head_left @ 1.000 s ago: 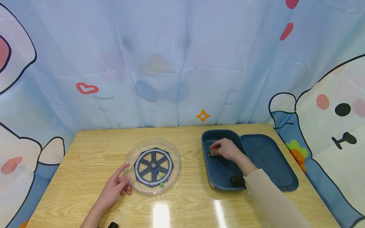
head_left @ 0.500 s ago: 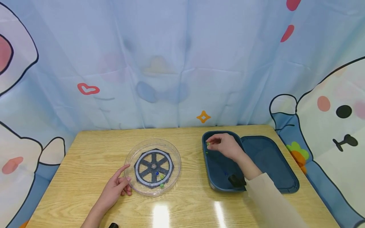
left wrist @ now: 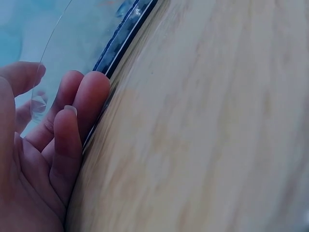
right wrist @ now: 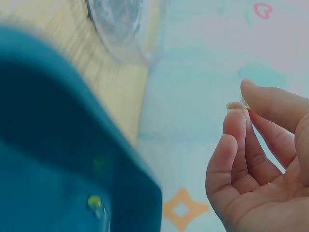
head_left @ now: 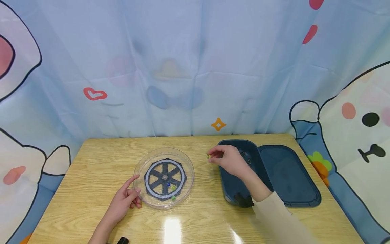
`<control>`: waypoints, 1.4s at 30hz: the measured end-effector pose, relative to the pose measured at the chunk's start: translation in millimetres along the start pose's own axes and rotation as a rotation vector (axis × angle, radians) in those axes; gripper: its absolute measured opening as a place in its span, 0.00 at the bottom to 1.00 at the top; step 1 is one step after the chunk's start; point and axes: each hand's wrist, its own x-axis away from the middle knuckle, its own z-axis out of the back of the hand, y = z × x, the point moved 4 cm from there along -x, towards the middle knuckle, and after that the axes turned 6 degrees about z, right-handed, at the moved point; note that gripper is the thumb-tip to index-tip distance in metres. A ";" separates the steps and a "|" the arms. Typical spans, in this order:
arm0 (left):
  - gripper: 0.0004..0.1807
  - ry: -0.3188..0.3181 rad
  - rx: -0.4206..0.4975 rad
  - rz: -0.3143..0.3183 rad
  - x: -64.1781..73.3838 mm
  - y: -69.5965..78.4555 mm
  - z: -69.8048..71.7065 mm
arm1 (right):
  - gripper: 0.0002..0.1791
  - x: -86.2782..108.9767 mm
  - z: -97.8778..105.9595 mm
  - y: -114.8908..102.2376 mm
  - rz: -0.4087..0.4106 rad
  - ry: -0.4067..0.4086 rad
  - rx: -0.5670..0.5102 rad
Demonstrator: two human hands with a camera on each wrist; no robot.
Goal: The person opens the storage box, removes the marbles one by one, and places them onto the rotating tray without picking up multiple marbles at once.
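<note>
Left of the counter (head_left: 91, 162)'s middle, a clear dish (head_left: 188, 169) is loosely touched at the rim by the left hand (head_left: 120, 201). Farther back, a yellow-green bead (head_left: 208, 156) is pinched by the right hand (head_left: 230, 159), just past the bin (head_left: 231, 189)'s left edge; probably mid-transfer, so a steady grip's needed.

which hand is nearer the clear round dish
The left hand, at the left rim of the clear round dish; the right hand is off to its right, partly over the blue bin.

Hands (head_left: 120, 200) (head_left: 230, 161) well apart — right pinched
</note>
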 end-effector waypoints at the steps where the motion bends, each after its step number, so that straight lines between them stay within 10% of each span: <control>1: 0.30 0.002 -0.001 -0.003 -0.2 -0.1 0.0 | 0.10 0.2 -3.6 -2.0 0.002 -0.002 -0.011; 24: 0.30 0.016 -0.006 -0.027 0.2 -2.3 -0.9 | 0.09 13.0 -100.8 -30.8 0.118 -0.217 -0.171; 42: 0.30 0.026 -0.012 -0.026 -0.2 -2.8 -1.0 | 0.09 8.7 -41.9 -17.4 0.060 -0.067 -0.105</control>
